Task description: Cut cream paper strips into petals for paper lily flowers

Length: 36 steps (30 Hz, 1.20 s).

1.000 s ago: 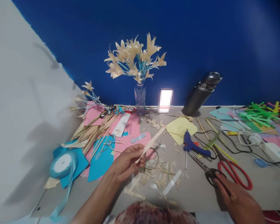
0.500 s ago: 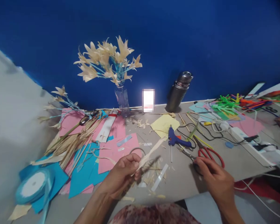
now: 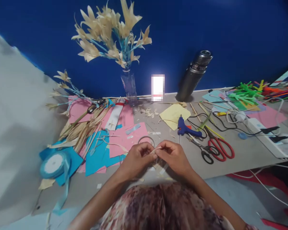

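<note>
Both hands meet above the table's front part, pinching a pale strip of dried husk or leaf (image 3: 159, 148) between them. My left hand (image 3: 140, 159) has its thumb and fingers closed on one end. My right hand (image 3: 171, 156) grips the other end, its fingertips touching the left thumb. Most of the strip is hidden by the fingers. Just behind the hands lies a ring-shaped item (image 3: 146, 138), perhaps a tape roll or bangle. Dark-handled scissors (image 3: 207, 153) rest right of my right hand, beside red-handled scissors (image 3: 222, 145). A blue glue gun (image 3: 186, 127) lies behind them.
A vase (image 3: 129, 86) of pale handmade flowers (image 3: 110, 32) and a dark flask (image 3: 194, 76) stand by the blue wall. To the left are a ribbon spool (image 3: 54, 164), dried strips (image 3: 86, 123) and coloured paper (image 3: 127, 140). A power strip (image 3: 266, 137) with cables lies at right.
My right hand has let go of the dark-handled scissors, leaving them on the table, and moved left to the strip. My left hand still holds the strip. The view has tilted down.
</note>
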Available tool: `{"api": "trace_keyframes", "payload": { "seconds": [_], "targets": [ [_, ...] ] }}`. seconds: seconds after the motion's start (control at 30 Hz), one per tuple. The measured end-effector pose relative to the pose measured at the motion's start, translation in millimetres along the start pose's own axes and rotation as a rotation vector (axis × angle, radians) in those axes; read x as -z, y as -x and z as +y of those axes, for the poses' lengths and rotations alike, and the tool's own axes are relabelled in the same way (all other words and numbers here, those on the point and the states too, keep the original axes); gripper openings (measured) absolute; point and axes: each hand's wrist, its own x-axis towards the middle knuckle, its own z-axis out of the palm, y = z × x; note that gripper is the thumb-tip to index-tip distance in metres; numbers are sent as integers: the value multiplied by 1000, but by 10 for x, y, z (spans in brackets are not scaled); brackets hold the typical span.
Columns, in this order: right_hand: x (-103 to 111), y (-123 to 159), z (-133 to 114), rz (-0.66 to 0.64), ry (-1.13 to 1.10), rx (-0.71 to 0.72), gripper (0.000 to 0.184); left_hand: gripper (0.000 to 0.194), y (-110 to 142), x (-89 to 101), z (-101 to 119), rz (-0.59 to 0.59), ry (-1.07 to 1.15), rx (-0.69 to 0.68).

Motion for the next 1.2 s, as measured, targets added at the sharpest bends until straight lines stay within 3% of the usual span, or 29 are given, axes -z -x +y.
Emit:
{"api": "trace_keyframes", "payload": {
  "seconds": [0.13, 0.3, 0.47, 0.63, 0.9, 1.03, 1.2],
  "targets": [
    [-99, 15, 79, 55, -241, -126, 24, 31, -81, -71, -27, -36, 119, -20],
    [-127, -14, 39, 114, -463, -210, 31, 36, -95, -83, -28, -38, 255, 57],
    [-21, -26, -36, -36, -386, -174, 41, 36, -62, -81, 10, -64, 303, 152],
    [-15, 2, -33, -87, -180, -128, 31, 25, -39, -27, -70, -53, 217, 148],
    [-21, 76, -22, -195, -101, -139, 31, 21, 25, 5, -64, -48, 147, 160],
    [2, 105, 19, -200, -155, -152, 34, 24, 43, -14, -54, -85, 177, 197],
    [47, 156, 26, -201, -239, -68, 46, 27, 29, -38, -106, -99, 225, 206]
  ]
}}
